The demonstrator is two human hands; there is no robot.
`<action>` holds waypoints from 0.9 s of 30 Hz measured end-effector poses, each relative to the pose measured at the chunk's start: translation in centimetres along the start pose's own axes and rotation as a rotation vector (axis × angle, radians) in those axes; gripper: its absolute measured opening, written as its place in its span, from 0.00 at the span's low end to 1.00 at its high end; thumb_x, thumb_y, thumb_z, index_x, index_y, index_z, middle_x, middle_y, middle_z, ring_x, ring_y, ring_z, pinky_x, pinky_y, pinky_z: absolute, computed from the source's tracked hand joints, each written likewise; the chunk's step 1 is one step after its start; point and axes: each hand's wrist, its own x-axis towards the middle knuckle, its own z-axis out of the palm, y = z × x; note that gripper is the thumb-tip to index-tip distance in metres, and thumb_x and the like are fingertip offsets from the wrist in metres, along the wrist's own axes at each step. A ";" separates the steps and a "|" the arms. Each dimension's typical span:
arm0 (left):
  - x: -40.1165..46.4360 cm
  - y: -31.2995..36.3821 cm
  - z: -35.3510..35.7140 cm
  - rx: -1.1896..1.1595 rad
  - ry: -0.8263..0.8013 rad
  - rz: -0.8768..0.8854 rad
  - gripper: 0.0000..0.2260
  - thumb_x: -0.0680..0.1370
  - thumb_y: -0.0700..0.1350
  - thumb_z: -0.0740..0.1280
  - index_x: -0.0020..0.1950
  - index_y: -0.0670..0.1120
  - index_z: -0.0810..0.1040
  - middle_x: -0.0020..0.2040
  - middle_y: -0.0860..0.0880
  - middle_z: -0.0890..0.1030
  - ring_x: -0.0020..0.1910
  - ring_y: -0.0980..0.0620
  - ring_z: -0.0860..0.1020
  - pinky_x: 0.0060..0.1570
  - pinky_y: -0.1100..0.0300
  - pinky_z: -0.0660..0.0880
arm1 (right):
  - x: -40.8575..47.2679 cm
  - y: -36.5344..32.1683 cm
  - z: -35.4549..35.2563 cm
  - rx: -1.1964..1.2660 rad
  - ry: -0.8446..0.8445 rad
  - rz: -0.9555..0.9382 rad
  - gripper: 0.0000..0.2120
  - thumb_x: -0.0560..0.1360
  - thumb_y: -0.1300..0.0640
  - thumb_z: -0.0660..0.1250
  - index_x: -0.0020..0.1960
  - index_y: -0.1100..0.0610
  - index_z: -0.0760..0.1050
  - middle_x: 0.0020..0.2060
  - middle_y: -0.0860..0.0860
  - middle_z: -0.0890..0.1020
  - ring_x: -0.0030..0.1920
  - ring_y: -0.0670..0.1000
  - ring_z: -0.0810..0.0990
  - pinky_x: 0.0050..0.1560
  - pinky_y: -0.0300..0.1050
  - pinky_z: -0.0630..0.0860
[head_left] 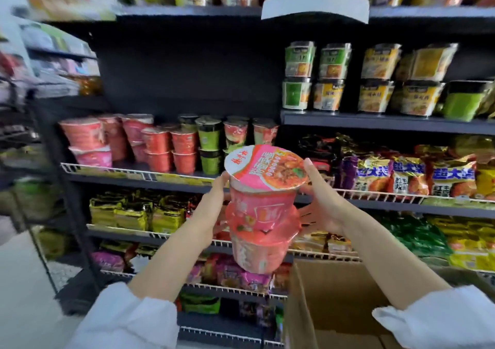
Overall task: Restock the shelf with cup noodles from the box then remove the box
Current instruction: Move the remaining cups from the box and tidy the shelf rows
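Two stacked pink cup noodles [263, 209], glossy in shrink film, are held between the left hand [214, 204] and right hand [320, 201], fingers curled round their sides; the lower cup is blurred. They hang before the wire-fronted shelf [139, 174], above the cardboard box [329, 303], cut off at the frame's bottom edge.

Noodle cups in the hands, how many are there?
2, stacked: the top cup with its lid facing us, and the bottom cup under it. The left hand and right hand hold the sides.
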 end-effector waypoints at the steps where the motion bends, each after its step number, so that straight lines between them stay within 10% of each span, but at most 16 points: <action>1: 0.4 0.3 -2.4 0.000 0.023 0.012 0.22 0.77 0.66 0.54 0.52 0.50 0.77 0.45 0.48 0.79 0.42 0.51 0.77 0.50 0.54 0.72 | 1.1 -0.3 2.4 0.026 -0.026 -0.006 0.45 0.63 0.21 0.51 0.68 0.49 0.67 0.64 0.60 0.74 0.51 0.62 0.82 0.45 0.58 0.80; 8: 4.7 1.9 -17.0 -0.012 0.217 0.018 0.24 0.75 0.67 0.57 0.53 0.49 0.79 0.55 0.46 0.81 0.57 0.46 0.78 0.60 0.49 0.72 | 9.5 -3.0 17.4 0.041 -0.116 -0.041 0.41 0.69 0.24 0.47 0.66 0.52 0.70 0.51 0.59 0.81 0.50 0.62 0.81 0.48 0.56 0.78; 16: 16.1 4.2 -28.4 -0.032 0.268 0.111 0.20 0.78 0.64 0.55 0.49 0.51 0.78 0.45 0.49 0.79 0.46 0.53 0.76 0.49 0.57 0.71 | 23.6 -7.7 30.1 0.090 -0.179 -0.031 0.41 0.69 0.24 0.48 0.68 0.53 0.69 0.56 0.59 0.77 0.60 0.65 0.75 0.62 0.64 0.70; 23: 27.8 8.7 -36.6 -0.052 0.316 0.118 0.27 0.78 0.64 0.52 0.65 0.47 0.73 0.59 0.46 0.79 0.58 0.48 0.76 0.63 0.50 0.71 | 35.3 -14.8 38.8 0.074 -0.183 -0.058 0.40 0.71 0.26 0.48 0.70 0.53 0.65 0.65 0.63 0.72 0.65 0.66 0.71 0.63 0.65 0.67; 27: 34.0 11.1 -40.1 -0.129 0.283 0.139 0.23 0.78 0.64 0.54 0.58 0.48 0.73 0.42 0.52 0.79 0.39 0.56 0.76 0.39 0.61 0.73 | 40.6 -17.5 42.8 0.120 -0.178 -0.079 0.38 0.73 0.27 0.47 0.69 0.53 0.68 0.58 0.58 0.77 0.63 0.63 0.73 0.63 0.64 0.67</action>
